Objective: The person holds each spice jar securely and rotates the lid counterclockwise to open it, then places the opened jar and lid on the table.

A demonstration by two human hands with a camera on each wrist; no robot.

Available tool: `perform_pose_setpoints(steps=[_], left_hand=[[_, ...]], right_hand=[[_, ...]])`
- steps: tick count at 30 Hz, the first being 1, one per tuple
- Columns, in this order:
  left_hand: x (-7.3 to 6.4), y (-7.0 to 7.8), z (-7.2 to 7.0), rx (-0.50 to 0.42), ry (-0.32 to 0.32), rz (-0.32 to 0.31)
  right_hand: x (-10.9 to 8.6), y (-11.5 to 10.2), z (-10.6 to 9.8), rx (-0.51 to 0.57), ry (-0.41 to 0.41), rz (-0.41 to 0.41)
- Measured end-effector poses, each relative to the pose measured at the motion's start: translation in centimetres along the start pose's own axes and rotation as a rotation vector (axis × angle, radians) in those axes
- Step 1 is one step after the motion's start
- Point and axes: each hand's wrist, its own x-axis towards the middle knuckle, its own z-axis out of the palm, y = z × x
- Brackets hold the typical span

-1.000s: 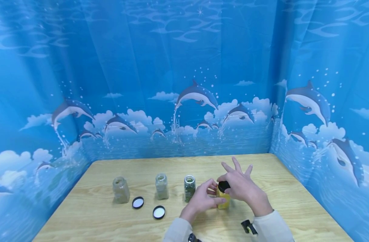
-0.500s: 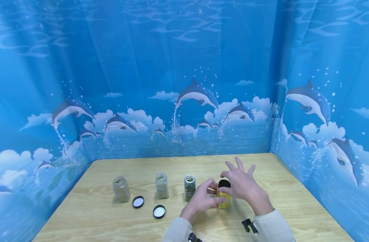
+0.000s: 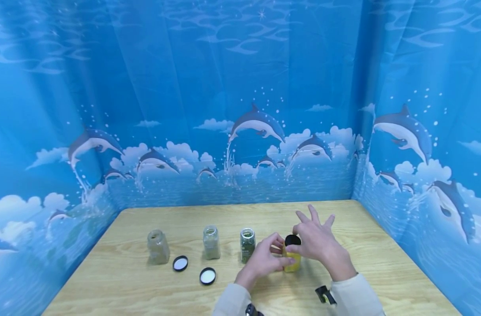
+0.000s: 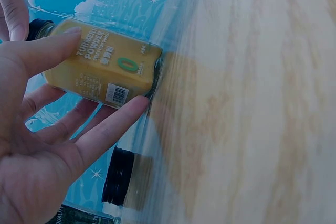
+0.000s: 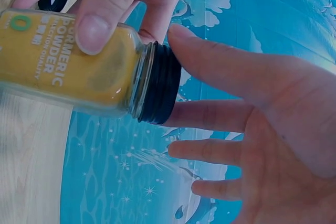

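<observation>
A glass jar of turmeric powder (image 4: 105,61) with yellow contents stands on the wooden table, a black lid (image 5: 161,83) on its neck. My left hand (image 3: 264,259) grips the jar body from the left, thumb across the label and fingers round the far side. From the right, my right hand (image 3: 318,240) pinches the lid's edge between thumb and index finger, its other fingers spread away. The lid's dark top shows in the head view. Just left of my left hand stands an uncapped jar with green contents (image 3: 247,248).
Two more uncapped jars, one pale green (image 3: 211,243) and one greyish (image 3: 158,249), stand further left. Two black lids with white linings, one (image 3: 180,263) and another (image 3: 207,276), lie before them. Another black lid (image 4: 118,177) lies beside my left hand. A dolphin-print curtain (image 3: 240,105) surrounds the table.
My right hand has shifted slightly right and turned about the lid, its fingertips moving along the edge and uncovering more of the top. My left hand and the jar have stayed put.
</observation>
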Motion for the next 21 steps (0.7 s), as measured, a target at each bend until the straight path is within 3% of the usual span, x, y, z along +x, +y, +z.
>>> perform_pose_setpoints(steps=[21], left_hand=[[0.09,-0.15,0.03,-0.007,-0.007,-0.014]], right_hand=[[-0.20,-0.40,-0.21,0.033,-0.072,-0.014]])
